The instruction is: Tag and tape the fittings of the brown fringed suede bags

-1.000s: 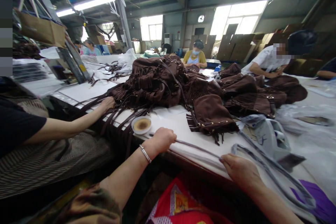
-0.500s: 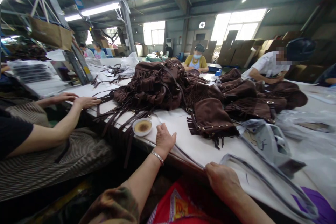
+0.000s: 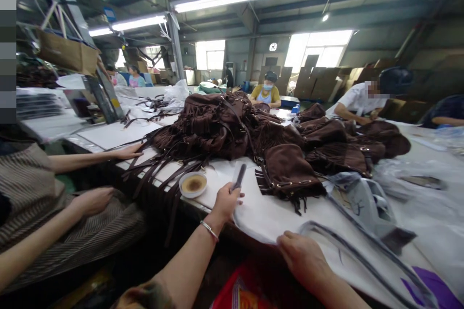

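My left hand point(image 3: 225, 203), with a silver bracelet on the wrist, is closed around a dark strap point(image 3: 239, 175) whose flat end sticks up above the fingers. A pale, clear-looking strip point(image 3: 253, 235) sags along the table edge between my two hands; it looks like plastic wrapping on the strap. My right hand point(image 3: 303, 257) pinches this strip at the table edge. Farther right, a long plastic-covered loop point(image 3: 357, 239) lies on the table. Left of my left hand stands a white bowl point(image 3: 193, 185) with a yellowish-brown content.
Brown fringed bags point(image 3: 217, 125) are heaped across the table, with one bag point(image 3: 286, 166) lying nearer me. A grey tape dispenser point(image 3: 373, 203) and clear plastic bags point(image 3: 427, 207) lie right. A co-worker's hand point(image 3: 126, 152) rests by the straps at left.
My left hand has turned, and the strap's end now points up from it. The strip between my hands has gone slack. One co-worker's hand has dropped from the table to the lap.
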A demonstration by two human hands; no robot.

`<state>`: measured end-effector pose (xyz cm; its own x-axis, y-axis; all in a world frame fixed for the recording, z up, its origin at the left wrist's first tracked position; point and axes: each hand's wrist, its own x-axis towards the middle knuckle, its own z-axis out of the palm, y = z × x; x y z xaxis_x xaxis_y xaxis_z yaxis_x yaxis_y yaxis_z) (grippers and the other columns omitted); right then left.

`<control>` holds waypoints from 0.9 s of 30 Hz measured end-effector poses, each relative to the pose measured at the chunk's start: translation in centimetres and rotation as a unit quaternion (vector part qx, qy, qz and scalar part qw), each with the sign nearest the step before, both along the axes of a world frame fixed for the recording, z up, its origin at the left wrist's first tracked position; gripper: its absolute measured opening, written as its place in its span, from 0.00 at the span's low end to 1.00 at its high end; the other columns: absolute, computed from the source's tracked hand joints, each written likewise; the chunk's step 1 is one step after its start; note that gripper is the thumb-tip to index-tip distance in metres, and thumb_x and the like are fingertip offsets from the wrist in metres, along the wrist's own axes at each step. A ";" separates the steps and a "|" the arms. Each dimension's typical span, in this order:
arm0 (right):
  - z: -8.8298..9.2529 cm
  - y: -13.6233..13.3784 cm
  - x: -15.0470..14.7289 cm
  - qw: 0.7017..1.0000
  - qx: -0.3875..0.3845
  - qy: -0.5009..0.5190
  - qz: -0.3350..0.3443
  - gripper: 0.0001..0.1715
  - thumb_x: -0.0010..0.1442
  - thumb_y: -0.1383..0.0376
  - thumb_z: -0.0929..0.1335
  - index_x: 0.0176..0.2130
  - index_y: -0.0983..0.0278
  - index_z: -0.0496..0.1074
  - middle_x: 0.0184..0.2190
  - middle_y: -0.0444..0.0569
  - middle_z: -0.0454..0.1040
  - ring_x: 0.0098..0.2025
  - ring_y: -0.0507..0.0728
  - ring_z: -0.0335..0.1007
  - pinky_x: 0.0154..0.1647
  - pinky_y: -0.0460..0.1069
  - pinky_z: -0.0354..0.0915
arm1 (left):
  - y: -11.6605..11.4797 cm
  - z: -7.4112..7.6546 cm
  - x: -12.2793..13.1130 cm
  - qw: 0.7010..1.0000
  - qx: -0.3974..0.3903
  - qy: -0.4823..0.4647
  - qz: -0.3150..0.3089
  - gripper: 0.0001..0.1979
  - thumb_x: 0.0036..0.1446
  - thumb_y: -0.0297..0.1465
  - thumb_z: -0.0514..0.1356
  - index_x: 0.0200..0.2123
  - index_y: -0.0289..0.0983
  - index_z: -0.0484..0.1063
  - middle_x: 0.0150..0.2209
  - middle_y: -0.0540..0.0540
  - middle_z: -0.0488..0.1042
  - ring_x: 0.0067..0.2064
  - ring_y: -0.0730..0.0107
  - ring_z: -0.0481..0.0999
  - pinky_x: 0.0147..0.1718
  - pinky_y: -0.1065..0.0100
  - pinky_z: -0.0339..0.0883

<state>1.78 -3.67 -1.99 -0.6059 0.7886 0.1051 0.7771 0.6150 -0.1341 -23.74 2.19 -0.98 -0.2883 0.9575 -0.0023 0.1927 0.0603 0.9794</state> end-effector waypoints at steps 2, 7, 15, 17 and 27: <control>1.0 0.8 0.1 0.994 -0.050 0.093 -0.007 0.12 0.65 0.64 0.63 0.40 0.61 0.76 0.38 0.49 0.78 0.38 0.58 0.75 0.38 0.49 0.64 | -0.8 0.6 1.5 0.991 0.030 -0.123 -0.049 0.12 0.59 0.38 0.57 0.37 0.35 0.68 0.32 0.47 0.73 0.26 0.75 0.72 0.23 0.73 0.66; 4.8 3.0 -0.7 0.953 -0.091 0.283 -0.055 0.18 0.65 0.57 0.63 0.47 0.63 0.74 0.46 0.54 0.76 0.40 0.58 0.73 0.44 0.53 0.67 | -1.9 2.9 4.6 0.959 0.066 -0.239 -0.134 0.15 0.60 0.43 0.59 0.35 0.36 0.64 0.26 0.55 0.65 0.19 0.83 0.58 0.16 0.78 0.51; 4.8 -0.9 -6.1 0.845 -0.374 0.382 0.025 0.23 0.61 0.49 0.64 0.42 0.65 0.73 0.32 0.48 0.77 0.33 0.57 0.72 0.33 0.48 0.67 | -1.8 7.3 7.0 0.936 0.128 -0.319 -0.069 0.20 0.58 0.49 0.61 0.37 0.38 0.61 0.25 0.58 0.59 0.18 0.84 0.53 0.15 0.77 0.47; 3.7 -1.3 -6.9 0.839 -0.358 0.410 0.007 0.27 0.62 0.44 0.61 0.37 0.64 0.71 0.28 0.48 0.74 0.30 0.56 0.69 0.31 0.48 0.66 | -1.4 7.8 7.4 0.933 0.139 -0.329 -0.039 0.22 0.57 0.51 0.61 0.34 0.39 0.59 0.25 0.58 0.59 0.18 0.84 0.53 0.15 0.77 0.47; 2.5 0.9 -6.4 0.906 -0.174 0.385 -0.007 0.32 0.68 0.44 0.52 0.37 0.63 0.71 0.32 0.53 0.76 0.35 0.59 0.69 0.41 0.51 0.66 | -1.9 7.5 9.1 0.928 0.127 -0.349 -0.010 0.30 0.53 0.56 0.61 0.44 0.37 0.63 0.24 0.58 0.56 0.19 0.82 0.53 0.16 0.76 0.52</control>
